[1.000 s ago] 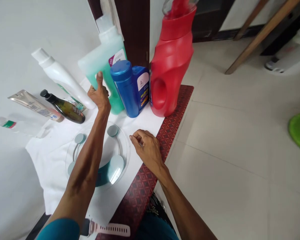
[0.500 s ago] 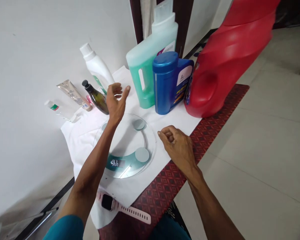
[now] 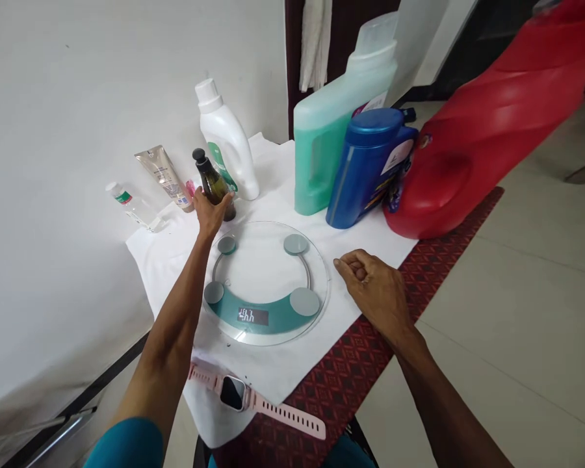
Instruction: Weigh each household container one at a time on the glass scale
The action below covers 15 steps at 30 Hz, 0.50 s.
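My left hand (image 3: pixel 210 211) reaches across the white cloth and is closed around a dark green bottle (image 3: pixel 213 182) with a black cap, thumb on its right side and fingers on its left. The bottle stands upright on the cloth behind a round glass weighing scale (image 3: pixel 263 328), whose display is lit. Resting beside the scale's right edge, my right hand (image 3: pixel 373 286) has its fingers curled in, with nothing seen in them. A white bottle (image 3: pixel 231 146) with a green label stands just behind the dark one. Left of it, a beige tube (image 3: pixel 166 175) leans against the wall.
A green liquid jug (image 3: pixel 316 143), a blue bottle (image 3: pixel 358 172) and a big red jug (image 3: pixel 448 162) stand at the back right. A small clear bottle (image 3: pixel 136 207) is at far left. A pink-strapped smartwatch (image 3: pixel 234 393) lies near the front edge of the red-patterned table (image 3: pixel 370 357).
My left hand has let go of the green jug's handle, moved left and closed on the dark green bottle. My right hand stays curled beside the scale. The view has turned left.
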Each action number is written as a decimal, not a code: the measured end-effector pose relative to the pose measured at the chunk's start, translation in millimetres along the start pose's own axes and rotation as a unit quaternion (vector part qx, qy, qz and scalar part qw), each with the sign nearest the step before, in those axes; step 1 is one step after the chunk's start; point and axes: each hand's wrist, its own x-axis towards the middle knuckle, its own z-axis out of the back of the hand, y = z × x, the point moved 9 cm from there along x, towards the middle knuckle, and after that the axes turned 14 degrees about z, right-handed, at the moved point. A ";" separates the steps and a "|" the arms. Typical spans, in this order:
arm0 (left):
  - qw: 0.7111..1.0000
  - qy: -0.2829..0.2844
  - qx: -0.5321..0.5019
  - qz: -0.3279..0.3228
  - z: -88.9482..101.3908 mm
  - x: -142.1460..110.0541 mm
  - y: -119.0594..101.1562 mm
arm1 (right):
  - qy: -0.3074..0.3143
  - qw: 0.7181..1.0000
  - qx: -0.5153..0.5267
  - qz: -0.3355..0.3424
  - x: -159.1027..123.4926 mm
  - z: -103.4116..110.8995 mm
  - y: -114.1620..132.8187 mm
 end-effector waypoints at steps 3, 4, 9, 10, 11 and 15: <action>1.000 -0.016 0.009 0.006 -10.1 7.0 -7.7 | 0.001 1.000 0.000 -0.010 0.1 -0.1 -0.9; 0.999 -0.031 0.019 0.011 -9.8 7.1 -8.6 | 0.001 1.000 0.001 -0.012 0.3 -0.5 -1.3; 0.996 -0.069 0.042 0.032 1.4 -2.9 -6.3 | 0.001 1.000 0.001 -0.011 1.2 -2.3 -2.6; 0.996 -0.072 0.030 0.033 7.0 -5.4 -5.9 | 0.001 1.000 0.001 -0.011 1.3 -2.2 -2.5; 0.996 -0.079 0.013 0.032 14.6 -7.9 -6.2 | 0.001 1.000 0.001 -0.011 1.4 -2.2 -2.2; 0.996 -0.081 -0.046 -0.010 53.4 -22.1 -21.4 | 0.005 1.000 0.005 -0.014 1.2 -2.4 0.1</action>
